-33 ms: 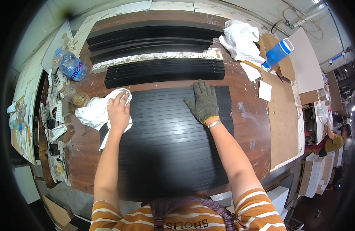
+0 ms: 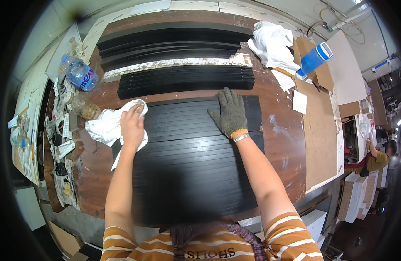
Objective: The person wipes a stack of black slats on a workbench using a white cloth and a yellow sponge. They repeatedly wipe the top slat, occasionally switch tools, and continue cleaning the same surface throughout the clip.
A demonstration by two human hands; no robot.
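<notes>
Head view, the only one: a row of black slats (image 2: 187,158) is lying on the brown counter (image 2: 281,145), right in front of the person, w/ more black strips (image 2: 187,81) stacked just beyond.

Change's small: a dark seam is now showing across the row, approx. level w/ the wrists, so the far slats are seemingly parting from the near ones; prob. they're lying loose & able to slide. The right hand (image 2: 231,114), gloved, is sitting a touch farther off, flat on the far right slats, fingers spread, gripping nothing. The left hand (image 2: 132,128), bare, is shifting a hair left, fingers bent over a white cloth (image 2: 105,129) at the row's left side; can't tell if they're pinching it or just pressing.

Hard to see: cloth & hand are covering the far left corner; the near end's fading into dark blur by the torso; a co-worker (image 2: 377,162) at right is showing small & blurry.
</notes>
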